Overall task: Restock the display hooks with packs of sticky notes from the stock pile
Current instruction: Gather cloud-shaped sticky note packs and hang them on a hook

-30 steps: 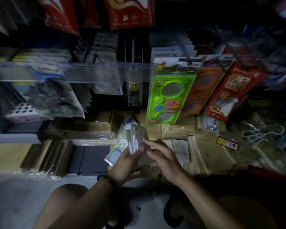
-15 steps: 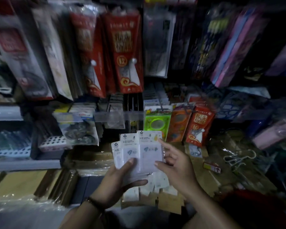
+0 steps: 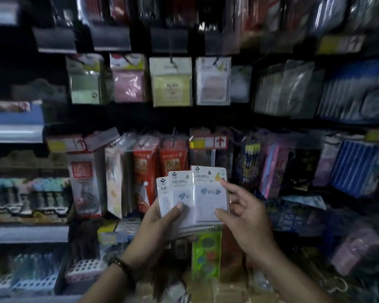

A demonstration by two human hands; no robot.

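Note:
A fanned stack of white sticky note packs (image 3: 208,200) is held upright in front of the display wall. My left hand (image 3: 162,221) grips the stack from below, thumb pressed on its front. My right hand (image 3: 243,213) pinches the frontmost pack at its right edge, thumb on the front and fingers behind. Above, a row of hooks carries hanging sticky note packs (image 3: 172,83) in green, pink, yellow and white.
Red packets (image 3: 144,171), pens and blue-striped items (image 3: 357,169) hang on the middle row of hooks. Shelves with small goods stand at the left (image 3: 26,200). A green toy pack (image 3: 206,252) hangs just below my hands. The scene is dim.
The view has swung up from the floor stock pile to the hook wall. Both hands have raised the fanned packs higher in front of the display.

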